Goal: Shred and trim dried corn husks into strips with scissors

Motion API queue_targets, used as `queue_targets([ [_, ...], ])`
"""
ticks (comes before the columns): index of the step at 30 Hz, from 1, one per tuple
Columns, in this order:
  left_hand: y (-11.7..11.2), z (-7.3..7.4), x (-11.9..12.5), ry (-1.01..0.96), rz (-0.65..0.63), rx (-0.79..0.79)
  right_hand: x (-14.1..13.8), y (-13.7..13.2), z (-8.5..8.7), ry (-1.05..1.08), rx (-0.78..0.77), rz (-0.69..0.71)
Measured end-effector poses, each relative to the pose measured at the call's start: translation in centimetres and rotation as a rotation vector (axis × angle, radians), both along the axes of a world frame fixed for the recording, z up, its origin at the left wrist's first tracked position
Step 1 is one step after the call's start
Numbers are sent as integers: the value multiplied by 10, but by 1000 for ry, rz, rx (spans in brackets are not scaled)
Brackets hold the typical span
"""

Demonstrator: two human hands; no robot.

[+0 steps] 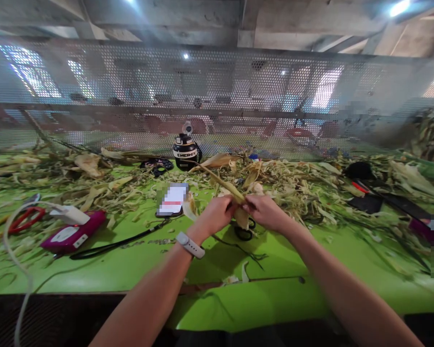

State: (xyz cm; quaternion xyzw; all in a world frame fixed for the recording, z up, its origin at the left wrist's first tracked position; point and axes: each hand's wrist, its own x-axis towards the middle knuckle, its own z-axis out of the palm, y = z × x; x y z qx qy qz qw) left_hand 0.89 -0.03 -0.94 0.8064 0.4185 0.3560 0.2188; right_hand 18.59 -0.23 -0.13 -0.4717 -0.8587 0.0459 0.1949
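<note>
Both my hands meet over the middle of a green table [137, 270], gripping one dried corn husk [222, 182]. The husk is pale yellow-green; a long strip slants up and left from my fingers, and a wider piece hangs below them. My left hand [219, 212], with a white band on its wrist, is closed on the husk's left side. My right hand [265, 210] pinches it from the right. Just beneath the hands lie black-handled scissors [243, 234], partly covered by the husk. A phone [172, 199] with a lit screen lies left of my left hand.
Husk scraps [289, 188] are heaped along the back. Behind them stand a black bottle [185, 153] and a perforated metal screen [217, 96]. At left lie a purple power strip [74, 233] with a white charger [70, 214] and red-handled scissors [27, 219]. A black strap [119, 245] crosses the table.
</note>
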Motion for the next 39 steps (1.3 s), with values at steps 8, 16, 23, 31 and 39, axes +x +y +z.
queue_targets([
  [8, 2, 3, -2, 26, -34, -113, -2, -1, 3, -76, -40, -32],
  [16, 0, 5, -3, 232, 20, -84, -8, -6, 4, -198, -46, -126],
  [23, 0, -2, 3, 329, 72, 65, -13, -8, 4, -284, -11, -142],
  [31, 1, -11, 6, 355, 152, 100, -27, -17, 3, -341, 52, -259],
  [39, -4, -13, 11, 411, 199, 126, -39, -20, -3, -333, 65, -300],
])
